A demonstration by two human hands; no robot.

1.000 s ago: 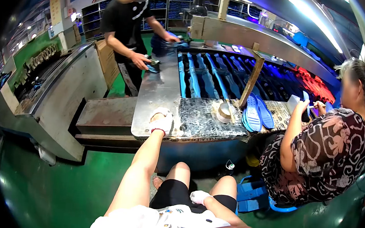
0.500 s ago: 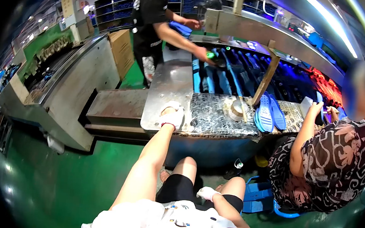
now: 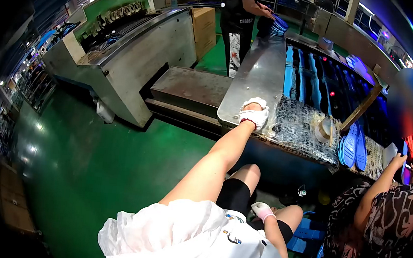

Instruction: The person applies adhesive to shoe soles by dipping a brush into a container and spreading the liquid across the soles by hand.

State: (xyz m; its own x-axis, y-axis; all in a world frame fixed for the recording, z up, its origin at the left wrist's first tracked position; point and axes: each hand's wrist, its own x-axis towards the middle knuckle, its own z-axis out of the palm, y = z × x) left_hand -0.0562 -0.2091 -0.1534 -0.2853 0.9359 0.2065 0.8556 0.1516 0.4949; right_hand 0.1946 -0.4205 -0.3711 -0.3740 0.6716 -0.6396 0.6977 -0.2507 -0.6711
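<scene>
In the head view, the picture is swinging left since the earlier frame, so the table (image 3: 253, 64) is showing farther right. The standing worker (image 3: 237, 12) is no longer reaching over the blue strips (image 3: 313, 81) but is putting a hand on a blue pile (image 3: 278, 26). The seated worker (image 3: 398, 217) is still holding a blue sole (image 3: 404, 153).

The left hand (image 3: 254, 114) is resting in its white glove on the table, close to the corner. Some bare skin is showing. Its fingers are hard to make out, so I cannot tell if they are closing on anything. The right hand (image 3: 263, 211) is lying by the leg (image 3: 289, 218) in a white glove, and I cannot tell if its fingers are open or curling.

The loose blue soles (image 3: 353, 148) are sitting on the cover (image 3: 296, 129), just beside the post (image 3: 363, 105). The pot (image 3: 323, 131) is sitting between them and the left hand.

To rest well, I think the left hand should be pressing softly and keeping its weight in from the corner, where it could slip. The arm should be staying low and loose, and the glove should be keeping away from the pot, since a bump might be tipping it.
</scene>
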